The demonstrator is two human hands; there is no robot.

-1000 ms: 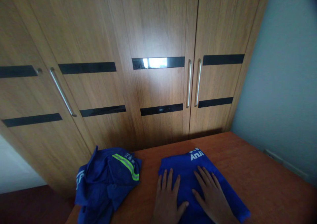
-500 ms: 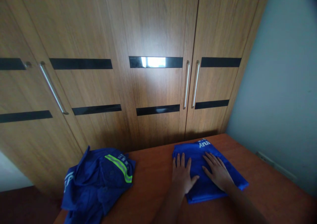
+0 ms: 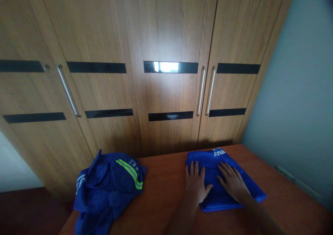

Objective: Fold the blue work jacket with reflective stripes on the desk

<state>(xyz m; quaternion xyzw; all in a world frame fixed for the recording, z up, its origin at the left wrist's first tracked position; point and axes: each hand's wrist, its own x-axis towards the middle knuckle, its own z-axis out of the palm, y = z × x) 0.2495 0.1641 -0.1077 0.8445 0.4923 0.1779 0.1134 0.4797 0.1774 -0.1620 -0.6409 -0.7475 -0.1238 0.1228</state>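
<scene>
A folded blue garment (image 3: 215, 193) with white lettering at its far edge lies flat on the reddish-brown table (image 3: 156, 186). My left hand (image 3: 196, 183) rests palm down on its left side, fingers spread. On the garment's right part lies my right hand (image 3: 232, 181), also palm down with fingers stretched out. Neither hand grips anything. A second blue garment (image 3: 104, 190), crumpled, with a yellow-green reflective stripe and white lettering, sits at the table's left, apart from both hands.
Behind the table stands a wooden wardrobe (image 3: 171, 30) with black strips and metal handles. A pale wall (image 3: 293, 106) is at the right, with a socket strip (image 3: 299, 183) low on it. Dark red floor (image 3: 28, 210) shows at the lower left.
The whole view has shifted slightly, so everything appears a little further right. Both hands stay flat on the folded garment in nearly the same places.
</scene>
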